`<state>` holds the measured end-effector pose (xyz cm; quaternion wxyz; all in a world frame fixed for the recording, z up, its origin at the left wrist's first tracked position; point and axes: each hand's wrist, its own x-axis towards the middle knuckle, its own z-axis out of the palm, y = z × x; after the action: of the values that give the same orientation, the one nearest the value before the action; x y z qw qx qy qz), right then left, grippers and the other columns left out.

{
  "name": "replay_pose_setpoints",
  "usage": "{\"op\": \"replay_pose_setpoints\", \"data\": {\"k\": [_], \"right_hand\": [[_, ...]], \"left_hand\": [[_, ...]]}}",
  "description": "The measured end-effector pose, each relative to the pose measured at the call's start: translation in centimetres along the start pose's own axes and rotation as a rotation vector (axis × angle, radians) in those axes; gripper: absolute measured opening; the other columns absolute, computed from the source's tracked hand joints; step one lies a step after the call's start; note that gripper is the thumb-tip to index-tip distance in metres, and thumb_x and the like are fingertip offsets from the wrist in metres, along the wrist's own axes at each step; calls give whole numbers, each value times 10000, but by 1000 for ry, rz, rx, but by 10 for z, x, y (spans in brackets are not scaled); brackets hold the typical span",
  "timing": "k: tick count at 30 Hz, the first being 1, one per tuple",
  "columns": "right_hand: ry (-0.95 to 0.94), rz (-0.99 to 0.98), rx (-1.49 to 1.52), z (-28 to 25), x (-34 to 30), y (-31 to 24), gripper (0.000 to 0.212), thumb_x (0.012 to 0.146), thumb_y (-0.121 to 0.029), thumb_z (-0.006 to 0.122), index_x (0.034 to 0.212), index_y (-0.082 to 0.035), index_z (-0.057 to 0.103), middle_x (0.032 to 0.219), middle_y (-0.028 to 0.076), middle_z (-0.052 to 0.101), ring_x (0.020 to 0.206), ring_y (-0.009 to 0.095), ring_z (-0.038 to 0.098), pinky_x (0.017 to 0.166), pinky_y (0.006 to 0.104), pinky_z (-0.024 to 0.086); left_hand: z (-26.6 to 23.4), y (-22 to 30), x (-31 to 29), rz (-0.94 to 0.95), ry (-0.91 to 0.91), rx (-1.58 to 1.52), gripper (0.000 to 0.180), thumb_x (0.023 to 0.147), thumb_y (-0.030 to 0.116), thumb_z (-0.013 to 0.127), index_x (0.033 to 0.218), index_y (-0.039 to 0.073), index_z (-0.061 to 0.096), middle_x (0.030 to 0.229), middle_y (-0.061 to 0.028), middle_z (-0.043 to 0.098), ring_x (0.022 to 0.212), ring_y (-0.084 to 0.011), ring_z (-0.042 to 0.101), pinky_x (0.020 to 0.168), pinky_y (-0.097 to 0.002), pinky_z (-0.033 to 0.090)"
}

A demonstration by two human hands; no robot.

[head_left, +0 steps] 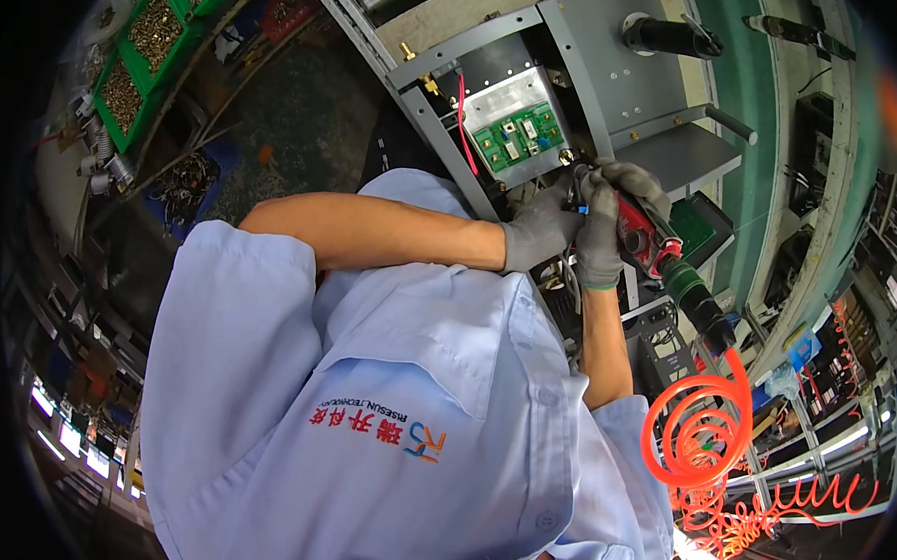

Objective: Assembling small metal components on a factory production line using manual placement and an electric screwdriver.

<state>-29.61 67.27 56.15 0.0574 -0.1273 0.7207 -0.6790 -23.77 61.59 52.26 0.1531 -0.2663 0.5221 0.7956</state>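
Note:
My right hand, in a grey glove, is wrapped round a red and black air tool with a green-banded handle. Beside it, my left hand, gloved too, reaches toward the front end of the tool at the near edge of a grey metal chassis. Its fingertips are hidden, so whether it grips anything does not show. Just beyond the hands, a green circuit board lies on a silver metal plate inside the chassis. A red wire runs along the left of the plate.
An orange coiled air hose hangs from the tool's rear at the right. A black cylindrical part juts from the chassis's far right, with a bar handle nearer. Green bins of small brass-coloured parts stand at upper left.

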Motion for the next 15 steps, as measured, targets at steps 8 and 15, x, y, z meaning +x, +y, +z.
{"op": "replay_pose_setpoints", "data": {"k": [8, 15], "right_hand": [[15, 7, 45, 2, 3, 3, 257, 829, 102, 608, 984, -25, 446, 987, 171, 601, 921, 228, 633, 819, 352, 568], [-12, -13, -11, 0, 4, 2, 247, 825, 106, 590, 982, -23, 449, 986, 169, 599, 919, 226, 633, 810, 347, 568]], "left_hand": [[3, -18, 9, -47, -15, -179, 634, 821, 93, 675, 1405, 63, 429, 1244, -118, 623, 1169, -211, 591, 982, -315, 478], [5, -25, 10, 62, 8, -147, 600, 803, 83, 677, 1365, 44, 470, 1220, -127, 634, 1153, -216, 599, 960, -321, 491]]}}
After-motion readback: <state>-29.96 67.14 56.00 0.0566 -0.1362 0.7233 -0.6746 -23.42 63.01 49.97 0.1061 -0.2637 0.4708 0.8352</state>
